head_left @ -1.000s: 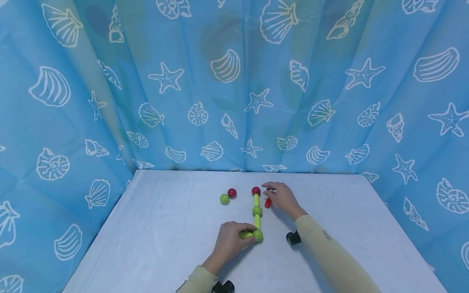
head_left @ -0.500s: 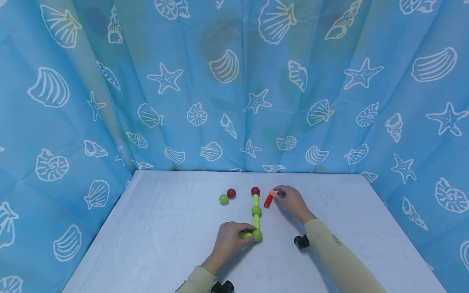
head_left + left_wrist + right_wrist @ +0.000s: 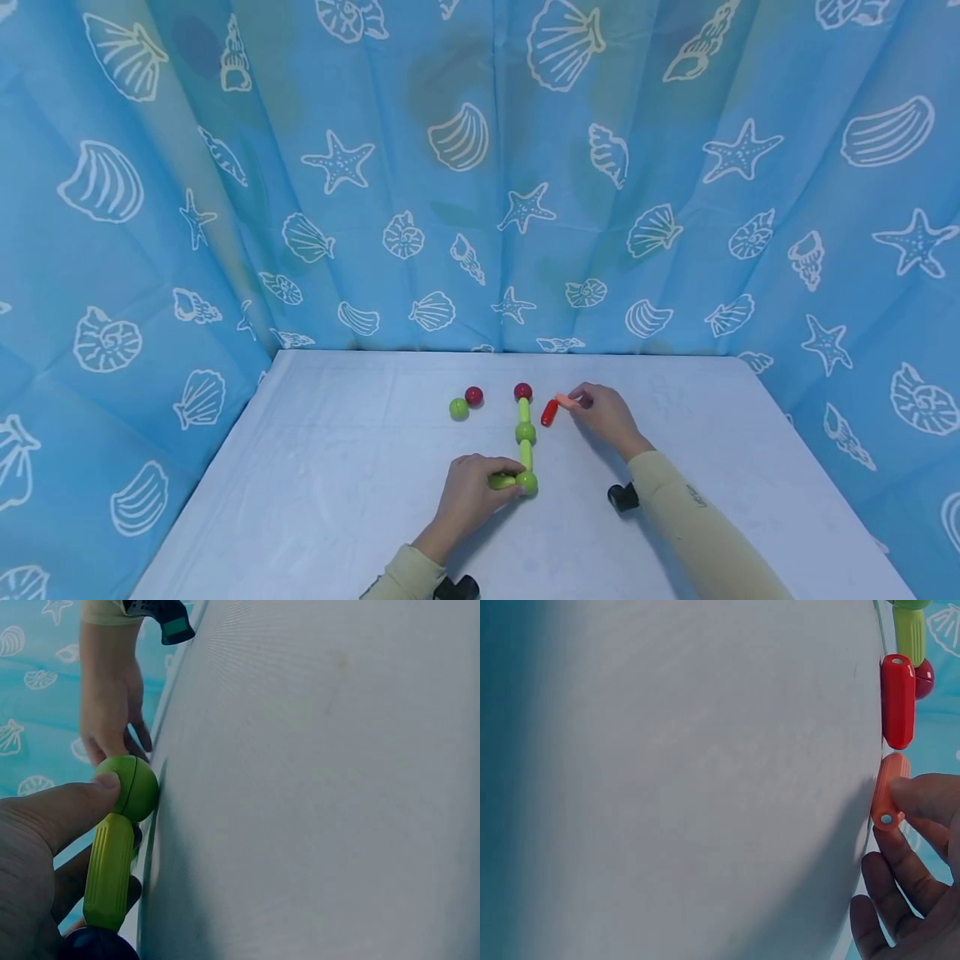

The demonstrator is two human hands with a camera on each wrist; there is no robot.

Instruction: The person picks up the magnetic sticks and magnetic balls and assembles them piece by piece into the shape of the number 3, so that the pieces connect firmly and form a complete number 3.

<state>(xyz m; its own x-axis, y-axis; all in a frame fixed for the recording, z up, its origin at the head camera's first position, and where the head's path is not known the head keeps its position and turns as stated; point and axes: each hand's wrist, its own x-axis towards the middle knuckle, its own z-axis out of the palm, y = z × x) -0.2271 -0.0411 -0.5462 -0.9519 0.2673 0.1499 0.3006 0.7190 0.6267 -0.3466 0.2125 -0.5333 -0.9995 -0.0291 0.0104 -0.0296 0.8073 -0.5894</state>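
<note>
My left hand point(image 3: 472, 487) grips the near end of a chain of toy building rods and balls. Its thumb presses a green ball point(image 3: 133, 787), which joins a yellow-green rod point(image 3: 109, 874); a dark ball point(image 3: 99, 945) sits at that rod's other end. From the green ball the chain runs away from me through another green ball point(image 3: 526, 433) to a dark red ball point(image 3: 522, 392). My right hand point(image 3: 606, 417) pinches an orange rod point(image 3: 889, 793) between thumb and fingers. Close to that rod's tip lies a red rod point(image 3: 898, 701), right of the chain.
A loose green ball point(image 3: 459, 408) and a loose dark red ball point(image 3: 474, 396) lie left of the chain. Everything is on a white-covered table point(image 3: 337, 500). Behind it hangs a blue curtain point(image 3: 465, 208) with shell patterns.
My right hand has moved right, away from the chain's far end, and the orange rod in its fingers has come into view and turned. The left hand and chain stay put.
</note>
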